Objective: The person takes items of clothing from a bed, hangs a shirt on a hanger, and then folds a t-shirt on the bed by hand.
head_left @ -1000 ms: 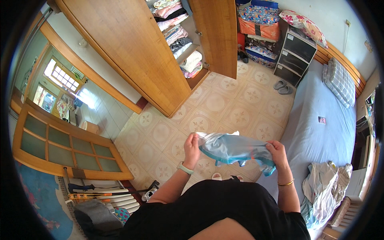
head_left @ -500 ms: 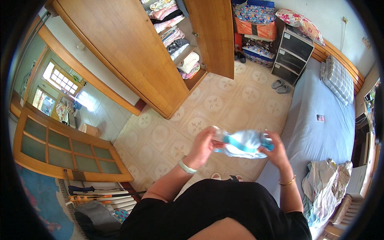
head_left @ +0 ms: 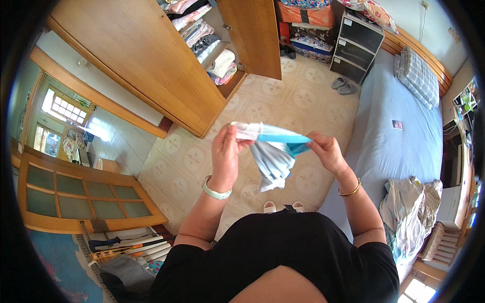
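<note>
Both my hands grip a white, pale grey and turquoise garment [head_left: 275, 159] in front of me, above the tiled floor. My left hand [head_left: 227, 151] pinches its white end, and my right hand [head_left: 327, 150] pinches the turquoise end. Between them the upper edge is pulled fairly straight, while the pale grey part hangs down in loose folds. The exact kind of garment cannot be made out. A pale band circles my left wrist and a gold-coloured bangle my right.
Ahead stands a wooden wardrobe [head_left: 146, 65], one door open on folded clothes [head_left: 197, 35]. To the right, a bed [head_left: 374, 146] bears a phone [head_left: 397, 124], a plaid pillow [head_left: 417, 76] and crumpled clothes [head_left: 404, 212]. A glazed door [head_left: 91, 194] is at left; grey slippers [head_left: 343, 87] lie near the drawers [head_left: 357, 45].
The garment was bunched and blurred between my hands; now it is stretched along its upper edge with cloth hanging down. Both hands have moved farther from my body, and the view has shifted slightly.
</note>
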A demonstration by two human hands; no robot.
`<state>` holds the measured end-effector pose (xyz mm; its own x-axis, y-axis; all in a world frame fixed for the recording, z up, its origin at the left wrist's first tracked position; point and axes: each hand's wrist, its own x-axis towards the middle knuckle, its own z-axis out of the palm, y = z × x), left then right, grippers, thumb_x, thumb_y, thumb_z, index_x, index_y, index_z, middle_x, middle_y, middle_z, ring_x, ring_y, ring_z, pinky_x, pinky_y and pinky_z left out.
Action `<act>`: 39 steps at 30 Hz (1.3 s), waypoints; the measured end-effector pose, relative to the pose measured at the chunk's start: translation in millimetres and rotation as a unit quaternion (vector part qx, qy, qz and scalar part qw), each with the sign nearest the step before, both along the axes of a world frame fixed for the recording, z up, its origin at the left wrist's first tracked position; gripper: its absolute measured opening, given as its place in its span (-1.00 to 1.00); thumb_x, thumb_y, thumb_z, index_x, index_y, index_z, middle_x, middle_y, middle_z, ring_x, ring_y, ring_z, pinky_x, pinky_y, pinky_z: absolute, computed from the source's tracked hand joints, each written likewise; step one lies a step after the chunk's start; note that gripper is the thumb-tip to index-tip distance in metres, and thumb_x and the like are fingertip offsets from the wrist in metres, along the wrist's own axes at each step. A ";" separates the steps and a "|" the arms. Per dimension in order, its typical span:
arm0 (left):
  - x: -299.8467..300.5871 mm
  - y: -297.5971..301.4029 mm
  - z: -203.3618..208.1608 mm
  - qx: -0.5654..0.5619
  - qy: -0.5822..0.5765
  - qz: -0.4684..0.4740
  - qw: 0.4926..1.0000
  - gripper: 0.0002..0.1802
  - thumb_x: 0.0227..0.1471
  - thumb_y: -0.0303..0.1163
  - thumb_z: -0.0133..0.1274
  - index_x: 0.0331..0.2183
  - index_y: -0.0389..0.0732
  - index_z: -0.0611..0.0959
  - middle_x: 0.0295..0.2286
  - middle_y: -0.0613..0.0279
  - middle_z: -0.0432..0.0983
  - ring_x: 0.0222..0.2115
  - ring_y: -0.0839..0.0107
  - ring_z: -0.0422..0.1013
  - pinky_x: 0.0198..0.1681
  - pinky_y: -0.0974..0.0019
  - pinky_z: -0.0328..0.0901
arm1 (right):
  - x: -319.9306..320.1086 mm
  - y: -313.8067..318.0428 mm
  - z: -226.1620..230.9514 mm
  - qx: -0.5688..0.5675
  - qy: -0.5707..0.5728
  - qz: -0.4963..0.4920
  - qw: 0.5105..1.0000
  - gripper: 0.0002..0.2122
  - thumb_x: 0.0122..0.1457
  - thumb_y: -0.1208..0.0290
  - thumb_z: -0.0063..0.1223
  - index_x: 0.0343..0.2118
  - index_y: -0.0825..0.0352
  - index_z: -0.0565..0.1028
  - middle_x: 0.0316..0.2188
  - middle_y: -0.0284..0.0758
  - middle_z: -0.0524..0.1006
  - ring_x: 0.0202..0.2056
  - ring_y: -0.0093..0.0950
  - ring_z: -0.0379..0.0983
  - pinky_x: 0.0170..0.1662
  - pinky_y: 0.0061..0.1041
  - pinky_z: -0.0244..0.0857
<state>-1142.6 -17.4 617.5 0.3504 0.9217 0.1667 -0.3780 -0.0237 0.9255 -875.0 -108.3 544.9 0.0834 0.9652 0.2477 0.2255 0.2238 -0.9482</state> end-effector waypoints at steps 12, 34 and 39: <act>-15.4 14.8 -38.6 -0.032 0.029 0.000 0.999 -0.65 0.27 -0.09 -0.02 -0.17 -0.20 0.47 -0.36 0.39 0.43 -0.33 0.59 0.40 -0.25 0.46 0.31 | -20.7 -6.0 86.2 -0.010 0.030 -0.081 0.996 -0.86 0.27 0.44 0.10 -0.29 0.42 0.59 -0.53 -0.53 0.48 -0.44 -0.75 0.29 -0.38 -0.65 0.26; 65.4 -63.9 -14.1 -0.017 0.225 -0.444 0.867 -0.47 0.28 -0.06 -0.06 0.06 -0.31 0.48 -0.18 0.14 0.54 -0.15 0.35 0.46 -0.05 0.31 0.35 | -73.9 -22.8 -82.4 -0.069 -0.028 0.014 0.997 -0.78 0.17 0.56 0.05 -0.11 0.40 0.52 -0.17 -0.26 0.58 -0.17 -0.41 0.52 -0.04 -0.39 0.39; 77.7 -88.6 69.7 0.015 0.115 -0.732 0.671 -0.51 0.29 -0.03 -0.08 -0.06 -0.31 0.51 -0.27 0.08 0.51 -0.23 0.35 0.39 -0.07 0.28 0.28 | -60.1 1.7 -46.1 0.026 -0.106 0.018 0.994 -0.75 0.18 0.55 0.07 -0.07 0.39 0.51 -0.13 -0.26 0.56 -0.13 -0.41 0.50 -0.01 -0.39 0.37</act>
